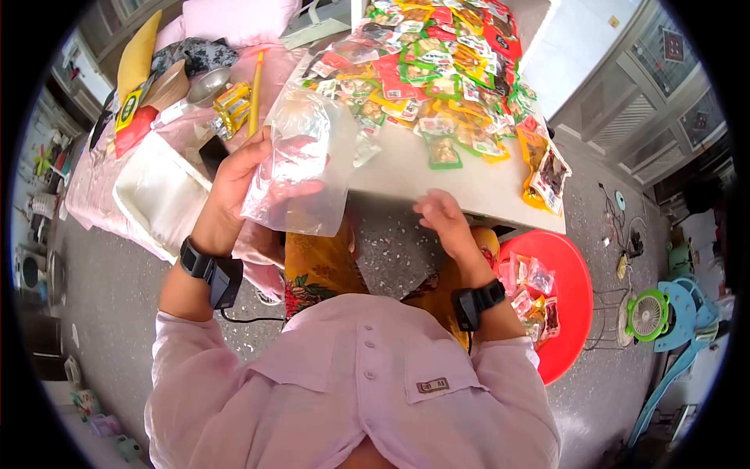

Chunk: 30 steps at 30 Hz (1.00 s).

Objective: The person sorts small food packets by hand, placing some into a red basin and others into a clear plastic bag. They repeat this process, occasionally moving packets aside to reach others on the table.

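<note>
My left hand (pixel 254 176) holds a clear plastic bag (pixel 312 148), with its fingers behind or inside the film and the thumb at its left edge. The bag hangs upright over the near left edge of the white table (pixel 391 168) and looks empty. My right hand (pixel 444 213) is raised at the table's near edge, with its fingers slightly curled and apart, and nothing shows in it. Beyond both hands lies a large heap of small colourful sealed food packets (pixel 430 70). Closest to my right hand is a green-edged packet (pixel 443 151).
A red basin (pixel 574 313) with several packets stands right of my right forearm. Left of the table, a pink-covered surface (pixel 90 184) bears a white foam box (pixel 160 195), a yellow stick (pixel 255 94) and a metal bowl (pixel 208 86). A green fan (pixel 648 315) stands at the far right.
</note>
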Each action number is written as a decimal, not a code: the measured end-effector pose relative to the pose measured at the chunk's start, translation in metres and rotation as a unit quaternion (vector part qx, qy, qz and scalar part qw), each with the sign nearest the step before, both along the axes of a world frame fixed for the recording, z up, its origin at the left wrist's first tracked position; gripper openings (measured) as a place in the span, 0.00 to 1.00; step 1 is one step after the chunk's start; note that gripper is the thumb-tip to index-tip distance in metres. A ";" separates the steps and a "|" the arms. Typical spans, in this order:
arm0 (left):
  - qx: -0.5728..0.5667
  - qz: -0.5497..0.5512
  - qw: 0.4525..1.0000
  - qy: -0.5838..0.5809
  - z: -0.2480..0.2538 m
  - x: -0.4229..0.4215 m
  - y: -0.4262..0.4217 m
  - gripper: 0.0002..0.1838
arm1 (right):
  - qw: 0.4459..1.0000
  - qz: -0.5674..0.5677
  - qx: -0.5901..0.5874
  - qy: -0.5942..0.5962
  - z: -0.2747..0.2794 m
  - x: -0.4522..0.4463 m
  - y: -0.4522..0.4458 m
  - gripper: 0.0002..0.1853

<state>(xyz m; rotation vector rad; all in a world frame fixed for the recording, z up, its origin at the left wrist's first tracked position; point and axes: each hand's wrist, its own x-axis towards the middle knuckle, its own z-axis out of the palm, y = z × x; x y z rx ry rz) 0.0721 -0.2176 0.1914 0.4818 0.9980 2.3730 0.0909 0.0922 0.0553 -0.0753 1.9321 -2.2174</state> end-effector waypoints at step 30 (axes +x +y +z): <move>-0.194 0.066 0.967 -0.153 -0.167 -0.083 0.045 0.05 | 0.946 0.051 -0.290 -0.133 -0.027 0.002 -0.001 0.14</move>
